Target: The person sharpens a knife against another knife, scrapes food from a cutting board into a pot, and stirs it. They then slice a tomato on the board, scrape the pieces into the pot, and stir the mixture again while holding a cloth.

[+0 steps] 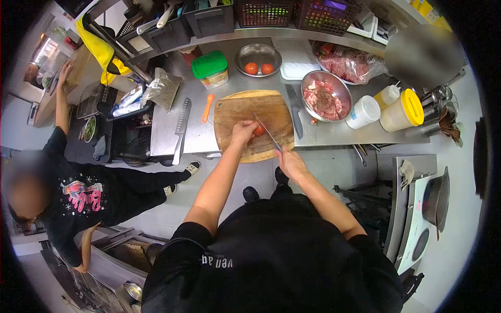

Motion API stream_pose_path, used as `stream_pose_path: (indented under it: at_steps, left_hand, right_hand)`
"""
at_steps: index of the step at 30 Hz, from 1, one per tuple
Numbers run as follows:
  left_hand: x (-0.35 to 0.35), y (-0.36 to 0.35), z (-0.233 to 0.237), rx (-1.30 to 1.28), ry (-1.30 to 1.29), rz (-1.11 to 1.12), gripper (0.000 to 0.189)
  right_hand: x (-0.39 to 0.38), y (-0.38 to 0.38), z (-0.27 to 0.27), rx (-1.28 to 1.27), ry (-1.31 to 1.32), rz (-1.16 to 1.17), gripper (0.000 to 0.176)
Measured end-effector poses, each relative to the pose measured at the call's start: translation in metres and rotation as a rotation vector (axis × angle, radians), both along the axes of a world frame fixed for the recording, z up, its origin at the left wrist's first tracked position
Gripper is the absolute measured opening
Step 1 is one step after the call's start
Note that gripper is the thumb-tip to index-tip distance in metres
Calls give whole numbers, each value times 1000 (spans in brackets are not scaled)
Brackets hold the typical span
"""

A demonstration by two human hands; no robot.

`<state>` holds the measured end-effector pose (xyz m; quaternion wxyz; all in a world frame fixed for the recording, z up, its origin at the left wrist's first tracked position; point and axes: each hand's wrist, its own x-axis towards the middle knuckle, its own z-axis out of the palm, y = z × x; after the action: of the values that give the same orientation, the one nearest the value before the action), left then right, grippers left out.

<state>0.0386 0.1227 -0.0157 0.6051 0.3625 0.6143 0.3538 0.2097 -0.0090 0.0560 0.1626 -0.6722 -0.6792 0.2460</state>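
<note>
On the wooden cutting board (235,112) lies a tomato (259,130), partly covered by my fingers. My left hand (244,131) is closed on this tomato, steadying it against the board. In my right hand (291,163) is the handle of a knife (270,134), its blade slanting up and left beside the tomato. Two more tomatoes (251,68) sit in a steel bowl (241,54) behind the board. An orange peeler-like tool (207,108) rests left of the board. Right of it lies a broad-bladed knife (295,112).
A large knife (182,122) lies at the counter's left. Behind are a green-lidded tub (210,63) and a bowl of seasoned meat (324,99). White container (364,112) and yellow-lidded jar (402,112) stand right. Another person (78,193) is at the left, one arm raised to a shelf.
</note>
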Motion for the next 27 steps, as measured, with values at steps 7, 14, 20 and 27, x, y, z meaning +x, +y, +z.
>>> stream_pose_path:
  at_steps: [7, 14, 20, 27]
  left_hand:
    - [5, 5, -7, 43, 158, -21, 31]
    - [3, 2, -4, 46, 28, 31, 32]
    - [-2, 4, -5, -13, -56, -22, 25]
    - [-4, 3, -6, -30, -49, -8, 32]
  right_hand:
    - [-5, 5, 4, -110, -49, 1, 31]
    - [-11, 28, 5, -185, -18, -3, 32]
    - [-6, 14, 5, -255, -38, 18, 33]
    - [-10, 27, -42, -251, -12, 45, 34]
